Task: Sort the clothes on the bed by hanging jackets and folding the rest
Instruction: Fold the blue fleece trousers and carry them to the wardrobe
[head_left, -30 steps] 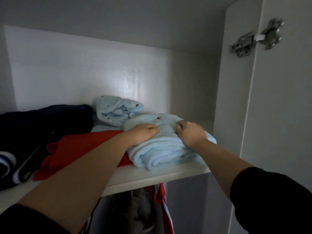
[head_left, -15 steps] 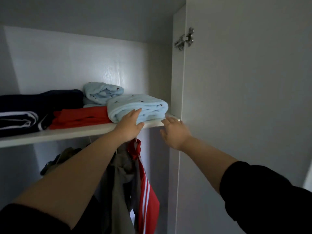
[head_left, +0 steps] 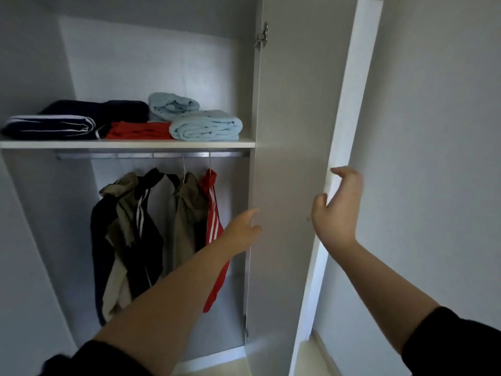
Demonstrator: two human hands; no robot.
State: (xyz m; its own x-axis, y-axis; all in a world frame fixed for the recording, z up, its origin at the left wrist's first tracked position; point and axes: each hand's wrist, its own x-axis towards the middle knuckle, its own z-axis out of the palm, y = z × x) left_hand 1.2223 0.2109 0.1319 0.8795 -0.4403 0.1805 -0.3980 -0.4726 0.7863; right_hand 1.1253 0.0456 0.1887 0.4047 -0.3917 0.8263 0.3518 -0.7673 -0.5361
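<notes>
On the shelf [head_left: 127,144] lie folded clothes: two pale-blue fleeces [head_left: 206,126], a red top [head_left: 138,130] and navy pieces [head_left: 51,127]. Under the shelf, jackets [head_left: 187,213] hang from a rail [head_left: 122,155]; the red jacket [head_left: 212,213] bears white stripes. Below the shelf's right end, the left hand [head_left: 241,232] reaches flat-fingered by the door [head_left: 292,131]; the right hand [head_left: 339,210], loosely curved, holds nothing at the door's free edge.

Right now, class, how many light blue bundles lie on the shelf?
2 on the shelf: front bundle at its right end, back bundle behind it, leftward. Others may be hidden.

Open wardrobe door [head_left: 292,131] with metal hinge [head_left: 262,36] near its top — grey wall [head_left: 433,131] beside
</notes>
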